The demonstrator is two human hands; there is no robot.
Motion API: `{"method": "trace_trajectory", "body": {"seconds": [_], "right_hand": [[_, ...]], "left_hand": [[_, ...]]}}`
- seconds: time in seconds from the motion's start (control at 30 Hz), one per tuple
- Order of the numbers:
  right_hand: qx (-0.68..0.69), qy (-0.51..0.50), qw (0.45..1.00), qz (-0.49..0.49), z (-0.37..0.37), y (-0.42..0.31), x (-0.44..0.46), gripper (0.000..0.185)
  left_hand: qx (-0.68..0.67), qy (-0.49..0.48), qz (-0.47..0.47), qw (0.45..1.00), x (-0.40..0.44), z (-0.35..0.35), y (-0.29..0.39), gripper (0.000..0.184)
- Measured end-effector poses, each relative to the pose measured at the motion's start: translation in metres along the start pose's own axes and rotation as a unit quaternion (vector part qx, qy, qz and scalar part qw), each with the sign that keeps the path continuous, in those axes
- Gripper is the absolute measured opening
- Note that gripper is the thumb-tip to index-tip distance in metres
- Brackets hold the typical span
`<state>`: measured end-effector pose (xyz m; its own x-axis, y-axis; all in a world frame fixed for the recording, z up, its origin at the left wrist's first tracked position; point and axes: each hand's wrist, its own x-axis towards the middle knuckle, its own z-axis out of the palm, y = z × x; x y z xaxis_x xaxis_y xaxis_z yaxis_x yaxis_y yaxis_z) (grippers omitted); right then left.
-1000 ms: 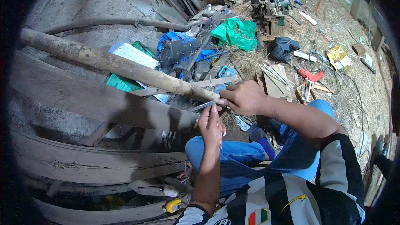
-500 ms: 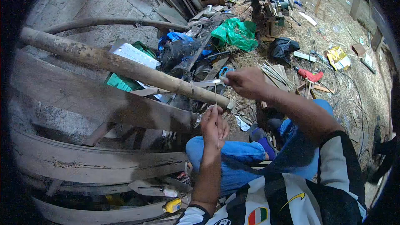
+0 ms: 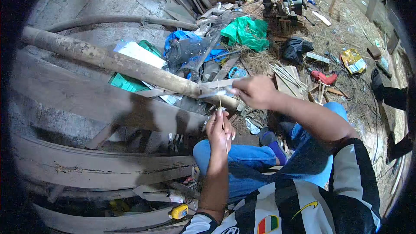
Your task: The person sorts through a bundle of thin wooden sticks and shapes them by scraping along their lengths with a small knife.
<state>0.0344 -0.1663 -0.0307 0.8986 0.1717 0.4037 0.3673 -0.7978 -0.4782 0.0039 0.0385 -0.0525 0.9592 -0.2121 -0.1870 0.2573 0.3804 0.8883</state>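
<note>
My left hand [image 3: 220,129] is closed around a thin wooden stick [image 3: 219,100], which stands nearly upright; its lower end shows below the fingers. In my right hand [image 3: 256,92] is a knife, held in a fist, its pale blade [image 3: 211,94] pointing left across the stick above my left hand. The blade looks in contact with the stick, though motion blur hides the exact edge. Just behind both hands lies the end of a long bamboo pole [image 3: 186,87]. The knife's handle is mostly hidden by my fingers.
Wooden planks [image 3: 104,169] lie at left, with a yellow bottle [image 3: 178,211] among them. Beyond my hands are a green plastic bag [image 3: 246,34], a black bag [image 3: 296,48], thin sticks [image 3: 286,78] and a red drill [image 3: 324,77]. Another person's dark shoe [image 3: 378,84] is at right.
The knife has moved down and left, its blade now crossing the stick, and more stick shows above it. My left hand stays nearly still. Another person's leg has entered at right.
</note>
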Motion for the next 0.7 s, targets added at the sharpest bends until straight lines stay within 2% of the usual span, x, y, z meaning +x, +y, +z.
{"method": "trace_trajectory", "body": {"seconds": [0.03, 0.2, 0.27, 0.3, 0.33, 0.4, 0.43, 0.53, 0.57, 0.7], "right_hand": [[0.005, -0.006, 1.000, -0.023, -0.002, -0.005, -0.003, 0.030], [-0.008, -0.042, 0.998, -0.042, -0.001, -0.006, -0.004, 0.033], [-0.027, -0.009, 0.998, 0.054, 0.002, 0.010, 0.006, 0.035], [-0.028, 0.015, 0.997, 0.068, -0.007, 0.016, 0.011, 0.035], [-0.029, 0.017, 0.997, 0.068, -0.010, 0.015, 0.011, 0.035], [-0.056, -0.062, 0.995, 0.058, -0.012, 0.010, 0.010, 0.038], [-0.055, -0.064, 0.995, 0.056, -0.009, 0.007, 0.009, 0.038], [0.019, 0.018, 0.993, 0.112, 0.000, -0.004, 0.004, 0.039], [0.041, -0.002, 0.989, 0.143, -0.007, -0.001, 0.007, 0.038], [0.057, 0.010, 0.991, 0.118, -0.011, 0.001, 0.007, 0.038]], "left_hand": [[0.018, -0.009, 0.000, 1.000, 0.000, 0.002, 0.003, 0.029], [0.032, -0.039, 0.016, 0.999, 0.002, 0.008, 0.004, 0.030], [0.029, -0.045, 0.010, 0.999, 0.001, 0.006, 0.003, 0.030], [0.025, -0.052, 0.007, 0.998, 0.001, 0.006, 0.002, 0.029], [0.025, -0.054, 0.009, 0.998, 0.001, 0.005, 0.001, 0.029], [0.020, -0.060, 0.013, 0.998, 0.001, 0.004, 0.000, 0.028], [0.019, -0.059, 0.013, 0.998, 0.001, 0.005, 0.001, 0.028], [-0.002, -0.050, 0.014, 0.999, -0.001, 0.009, 0.009, 0.029], [-0.001, -0.041, 0.014, 0.999, -0.002, 0.011, 0.011, 0.030], [0.004, -0.042, 0.024, 0.999, -0.006, 0.018, 0.016, 0.033]]}}
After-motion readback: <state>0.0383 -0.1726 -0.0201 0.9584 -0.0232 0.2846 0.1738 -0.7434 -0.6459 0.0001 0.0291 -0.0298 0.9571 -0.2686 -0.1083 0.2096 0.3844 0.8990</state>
